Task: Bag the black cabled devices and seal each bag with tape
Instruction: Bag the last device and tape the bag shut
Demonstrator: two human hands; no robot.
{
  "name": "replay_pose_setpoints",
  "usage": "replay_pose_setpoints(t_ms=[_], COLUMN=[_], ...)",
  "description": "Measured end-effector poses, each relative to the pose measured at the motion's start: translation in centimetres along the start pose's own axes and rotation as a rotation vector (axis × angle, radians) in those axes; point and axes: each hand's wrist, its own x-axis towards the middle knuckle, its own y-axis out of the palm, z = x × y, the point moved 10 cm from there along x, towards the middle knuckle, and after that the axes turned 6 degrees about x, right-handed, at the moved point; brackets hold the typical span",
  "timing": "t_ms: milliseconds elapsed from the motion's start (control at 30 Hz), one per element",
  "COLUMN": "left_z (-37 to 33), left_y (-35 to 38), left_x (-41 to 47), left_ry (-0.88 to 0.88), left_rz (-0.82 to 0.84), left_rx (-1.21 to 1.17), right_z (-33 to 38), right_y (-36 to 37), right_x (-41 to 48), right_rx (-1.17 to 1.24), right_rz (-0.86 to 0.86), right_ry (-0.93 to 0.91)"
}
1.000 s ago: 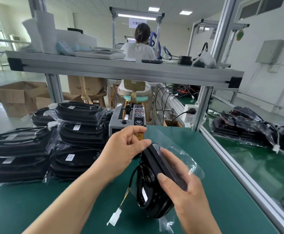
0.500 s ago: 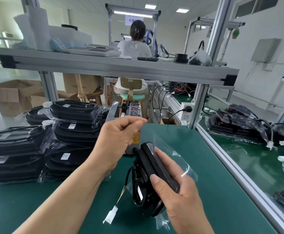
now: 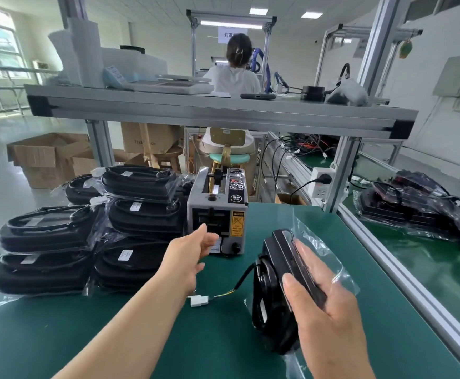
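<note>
The fingers (image 3: pixel 306 254) of our right hand (image 3: pixel 330 321) are wrapped round the black cabled device (image 3: pixel 278 258), with the thumb on its near edge. They hold it on edge just above the green tabletop (image 3: pixel 100 332), the clear bag (image 3: pixel 324 242) caught under the grip.

Our left hand (image 3: pixel 186 255) is what has changed. Half a second ago it was pinching at the bag's mouth beside the device. Now it has let go and reaches forward, its fingers (image 3: pixel 209 239) loose and holding nothing, right in front of the outlet of the tape dispenser (image 3: pixel 217 212). We read that as bagging done for this unit and sealing about to begin: a strip must come off before the mouth can be closed. Meanwhile the right hand alone keeps bag and device together.

The left hand covers the outlet, so we cannot tell whether a strip is waiting there or whether the fingertips already touch it. The cable's white connector (image 3: pixel 199 300) lies on the tabletop left of the device. It seems to be outside the bag, though the film is too clear to be sure. The device's lower end is hidden behind our right hand.
</note>
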Motion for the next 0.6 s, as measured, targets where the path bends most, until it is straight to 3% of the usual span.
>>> replay_pose_setpoints(t_ms=[100, 167, 233, 367, 467, 600], left_z=[-2.0, -1.7, -0.9, -0.1, 1.2, 1.7], left_y=[1.6, 2.6, 2.4, 1.6, 1.4, 1.1], left_x=[-0.6, -0.8, -0.4, 1.4, 3.3, 4.6], left_ry=[0.162, 0.214, 0.181, 0.01, -0.162, -0.247], left_rz=[0.098, 0.203, 0.206, 0.036, -0.035, -0.089], left_rx=[0.378, 0.481, 0.383, 0.017, -0.133, -0.281], right_z=[-0.1, -0.3, -0.3, -0.1, 0.0, -0.1], right_y=[-0.5, -0.8, -0.8, -0.3, -0.3, -0.4], right_x=[-0.2, -0.3, -0.4, -0.5, -0.4, -0.5], right_rx=[0.017, 0.032, 0.04, 0.027, 0.02, 0.007], right_rz=[-0.018, -0.02, -0.011, 0.027, 0.034, 0.027], right_ry=[0.0, -0.001, -0.001, -0.001, -0.005, -0.01])
